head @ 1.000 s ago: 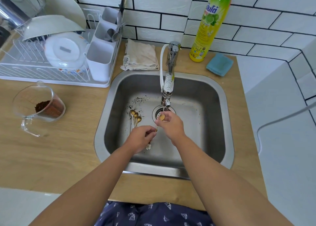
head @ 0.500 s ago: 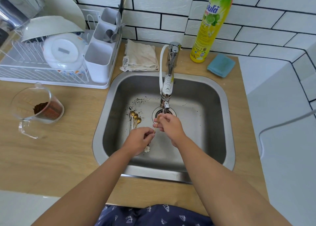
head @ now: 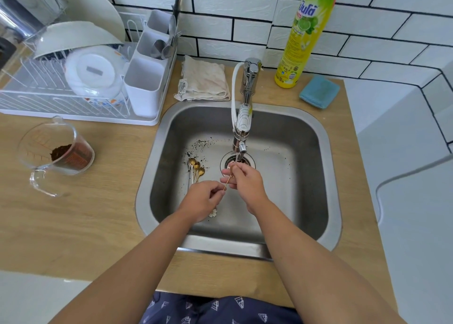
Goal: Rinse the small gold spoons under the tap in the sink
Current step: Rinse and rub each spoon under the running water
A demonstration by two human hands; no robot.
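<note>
Over the sink (head: pixel 318 176) both hands pinch one small gold spoon (head: pixel 227 182) under the tap (head: pixel 241 137) — the right hand (head: pixel 247 183) closed round its bowl end, the left hand (head: pixel 202 199) gripping the handle. Three more gold spoons (head: pixel 196 168) lie on the basin floor near its left wall, handles hidden behind the left hand — coffee grounds (head: pixel 201 144) scattered just beyond them.

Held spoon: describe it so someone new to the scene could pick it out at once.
Start at the sink and follow the tap down to its stream. The held spoon spans both hands there, right hand at the bowl, left hand at the handle. The other gold spoons lie untouched on the sink floor, left of the drain.
</note>
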